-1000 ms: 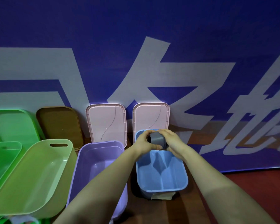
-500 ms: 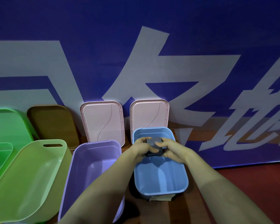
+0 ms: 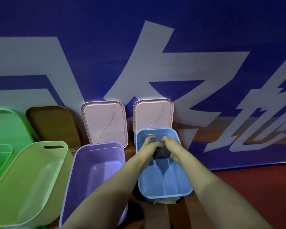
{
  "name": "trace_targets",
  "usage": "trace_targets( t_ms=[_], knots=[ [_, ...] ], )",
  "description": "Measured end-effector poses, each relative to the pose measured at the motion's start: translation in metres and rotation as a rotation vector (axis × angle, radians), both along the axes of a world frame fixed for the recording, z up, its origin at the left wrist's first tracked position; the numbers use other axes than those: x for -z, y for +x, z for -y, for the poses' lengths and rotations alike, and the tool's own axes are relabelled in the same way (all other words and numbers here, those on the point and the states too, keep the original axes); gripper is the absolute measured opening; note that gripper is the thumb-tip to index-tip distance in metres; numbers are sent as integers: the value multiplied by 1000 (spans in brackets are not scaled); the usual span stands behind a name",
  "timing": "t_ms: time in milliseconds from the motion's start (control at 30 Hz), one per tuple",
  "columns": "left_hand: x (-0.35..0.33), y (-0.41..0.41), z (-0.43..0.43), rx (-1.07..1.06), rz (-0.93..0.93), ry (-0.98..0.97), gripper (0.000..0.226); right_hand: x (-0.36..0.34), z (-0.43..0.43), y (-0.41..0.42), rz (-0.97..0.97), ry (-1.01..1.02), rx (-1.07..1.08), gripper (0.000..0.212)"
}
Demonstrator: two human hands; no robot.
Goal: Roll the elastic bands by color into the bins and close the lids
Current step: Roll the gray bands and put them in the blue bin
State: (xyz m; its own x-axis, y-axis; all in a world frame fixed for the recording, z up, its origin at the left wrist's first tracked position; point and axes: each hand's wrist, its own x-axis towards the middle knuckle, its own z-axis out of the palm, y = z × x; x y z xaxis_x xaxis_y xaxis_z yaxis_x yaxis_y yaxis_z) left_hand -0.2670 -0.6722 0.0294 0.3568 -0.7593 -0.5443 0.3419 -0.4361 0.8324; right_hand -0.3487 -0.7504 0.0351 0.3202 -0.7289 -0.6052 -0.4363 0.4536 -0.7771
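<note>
Before you hung a blue banner with huge white characters, cropped too much to read. Below it lay a brown wooden surface. Over the far end of the open blue bin standing there, your left hand and right hand were close together, both gripping a grey rolled elastic band.

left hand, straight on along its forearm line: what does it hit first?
Likely the far wall of the blue bin, if the left hand, gripping the grey roll, sits below the rim. If it rides above the rim, the pink lid leaning behind comes first. Depth is unclear.
</note>
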Motion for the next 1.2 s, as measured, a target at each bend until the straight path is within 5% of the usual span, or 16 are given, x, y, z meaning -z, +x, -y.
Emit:
trace_targets(
  t_ms=[133,633,1200],
  knots=[
    [2,1,1,44,50,22,38,-3,-5,2,44,19,-20,17],
    [18,-2,31,-305,-290,229,17,38,-2,11,11,156,181,29],
    [37,7,44,-263,10,297,37,56,18,30,-83,170,149,46]
  ],
)
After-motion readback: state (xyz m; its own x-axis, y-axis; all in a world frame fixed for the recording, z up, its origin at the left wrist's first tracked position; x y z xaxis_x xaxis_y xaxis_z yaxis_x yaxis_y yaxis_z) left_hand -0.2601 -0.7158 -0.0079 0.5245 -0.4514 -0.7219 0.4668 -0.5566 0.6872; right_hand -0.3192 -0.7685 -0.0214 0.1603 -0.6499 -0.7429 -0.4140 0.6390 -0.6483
